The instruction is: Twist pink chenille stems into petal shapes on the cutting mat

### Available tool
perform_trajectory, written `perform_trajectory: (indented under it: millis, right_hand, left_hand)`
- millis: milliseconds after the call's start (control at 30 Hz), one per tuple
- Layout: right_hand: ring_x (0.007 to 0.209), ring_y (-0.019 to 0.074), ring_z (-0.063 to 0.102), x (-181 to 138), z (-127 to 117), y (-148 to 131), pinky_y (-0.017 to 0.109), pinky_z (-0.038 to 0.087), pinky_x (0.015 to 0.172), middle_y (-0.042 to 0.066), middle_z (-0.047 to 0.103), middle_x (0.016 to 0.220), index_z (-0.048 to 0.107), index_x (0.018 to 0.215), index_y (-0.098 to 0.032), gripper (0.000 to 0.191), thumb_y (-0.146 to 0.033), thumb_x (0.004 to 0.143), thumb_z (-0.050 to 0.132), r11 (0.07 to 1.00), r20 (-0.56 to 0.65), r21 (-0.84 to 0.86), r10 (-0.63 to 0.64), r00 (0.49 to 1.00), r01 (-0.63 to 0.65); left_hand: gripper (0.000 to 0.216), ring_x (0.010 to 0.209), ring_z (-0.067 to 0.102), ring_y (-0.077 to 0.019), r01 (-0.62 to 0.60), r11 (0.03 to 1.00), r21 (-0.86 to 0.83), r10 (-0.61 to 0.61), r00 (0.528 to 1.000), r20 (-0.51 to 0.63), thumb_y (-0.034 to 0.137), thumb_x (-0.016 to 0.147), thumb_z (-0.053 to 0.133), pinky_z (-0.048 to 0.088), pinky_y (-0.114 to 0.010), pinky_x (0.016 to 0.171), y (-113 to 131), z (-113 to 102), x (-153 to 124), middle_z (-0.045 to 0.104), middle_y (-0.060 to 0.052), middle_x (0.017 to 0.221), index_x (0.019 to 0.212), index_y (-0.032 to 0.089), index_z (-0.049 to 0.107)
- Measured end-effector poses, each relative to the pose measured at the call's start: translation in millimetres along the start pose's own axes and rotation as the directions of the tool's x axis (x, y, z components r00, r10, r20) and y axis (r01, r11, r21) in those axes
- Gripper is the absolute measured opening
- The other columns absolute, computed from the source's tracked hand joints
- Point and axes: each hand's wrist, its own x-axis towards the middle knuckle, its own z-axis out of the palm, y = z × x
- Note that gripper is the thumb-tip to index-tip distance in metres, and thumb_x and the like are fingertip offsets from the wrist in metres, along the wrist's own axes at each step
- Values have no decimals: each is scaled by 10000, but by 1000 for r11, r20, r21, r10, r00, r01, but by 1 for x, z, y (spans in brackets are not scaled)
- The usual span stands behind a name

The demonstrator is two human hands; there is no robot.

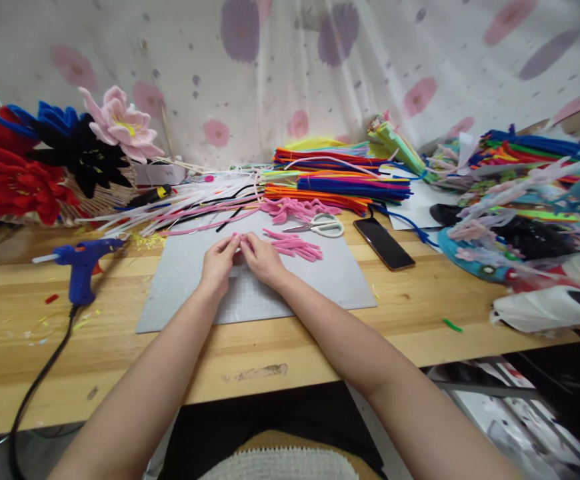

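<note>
My left hand (219, 262) and my right hand (261, 259) meet over the grey cutting mat (180, 293). Both are closed in a pinch, fingertips together, on a small piece of pink pipe cleaner (239, 237); most of it is hidden by the fingers. Just right of my right hand lies a pile of cut pink pipe cleaner pieces (300, 247). Scissors (326, 225) with pale handles rest behind that pile, their blades pointing left. Bent pink pipe cleaner shapes (295, 209) lie at the mat's back edge.
A blue glue gun (83, 267) stands at left, its cord running off the front edge. Fuzzy flowers (120, 127) fill the back left. Bundled coloured pipe cleaners (340, 180) line the back. A phone (384, 243) lies right of the mat, near a white roll (545, 309).
</note>
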Motion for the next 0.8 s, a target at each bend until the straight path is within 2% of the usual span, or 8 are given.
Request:
perform_trajectory:
  millis: [133, 233, 333, 400, 467, 567, 700, 800]
  right_hand:
    - [774, 157, 535, 2, -3, 0, 279, 348, 739, 45, 633, 843, 584, 860, -197, 285, -375, 888, 364, 986, 60, -8, -167, 984, 168]
    - [861, 163, 539, 12, -31, 17, 279, 364, 796, 58, 640, 906, 613, 870, -179, 267, -367, 859, 424, 973, -13, -51, -225, 974, 224]
    - [901, 174, 549, 21, -77, 53, 289, 395, 795, 91, 632, 990, 606, 981, -148, 297, -271, 871, 359, 992, -222, -121, -7, 975, -20]
    - [941, 199, 549, 22, -106, 82, 310, 400, 816, 108, 627, 1039, 611, 1023, -136, 295, -192, 824, 400, 948, -252, -250, 135, 958, -199]
    - [1010, 229, 529, 19, -125, 107, 333, 388, 854, 120, 608, 1102, 611, 1074, -142, 351, -123, 762, 452, 861, -192, -422, 219, 956, -283]
    - [1056, 235, 511, 14, -134, 129, 328, 373, 882, 123, 597, 1131, 580, 1147, -146, 426, -103, 736, 476, 788, -15, -584, 230, 973, -195]
    - [1047, 256, 493, 13, -134, 130, 379, 365, 859, 135, 588, 1120, 585, 1142, -184, 389, -171, 770, 472, 700, 77, -708, 202, 976, -89]
    - [1027, 288, 481, 14, -137, 126, 408, 368, 823, 164, 571, 1124, 596, 1111, -177, 397, -223, 719, 546, 644, 97, -763, 198, 975, -55]
  left_hand:
    - [236, 645, 585, -109, 56, 992, -109, -61, 997, -43, 332, 626, 680, 455, -227, 592, 4, -2, 3, 646, -22, 763, 733, 157, 564]
    - [198, 551, 550, -76, 50, 988, -143, -57, 997, -45, 321, 695, 624, 455, -223, 567, 7, -9, 8, 594, 19, 684, 708, 172, 495]
    - [190, 401, 386, -27, 88, 995, -42, -85, 995, 56, 316, 685, 638, 319, -159, 398, 9, -16, 12, 483, 52, 565, 738, 159, 544]
    - [216, 375, 291, -13, 121, 992, 27, -124, 979, 163, 329, 664, 659, 202, -157, 348, 10, -19, 12, 443, 54, 542, 751, 143, 589]
    - [244, 386, 278, -16, 130, 988, 87, -149, 955, 255, 350, 649, 669, 172, -169, 350, 10, -19, 10, 444, 43, 543, 756, 136, 621]
    - [279, 401, 312, -28, 73, 976, 206, -139, 935, 325, 379, 645, 673, 192, -188, 367, 8, -16, 6, 500, 20, 566, 788, 140, 651]
    - [286, 400, 337, -37, 14, 956, 292, -120, 929, 349, 397, 632, 688, 235, -194, 388, 7, -15, 4, 570, 11, 593, 783, 160, 631]
    - [273, 403, 362, -37, 26, 958, 284, -130, 926, 354, 386, 615, 702, 272, -193, 404, 9, -17, 4, 587, 10, 604, 724, 158, 601]
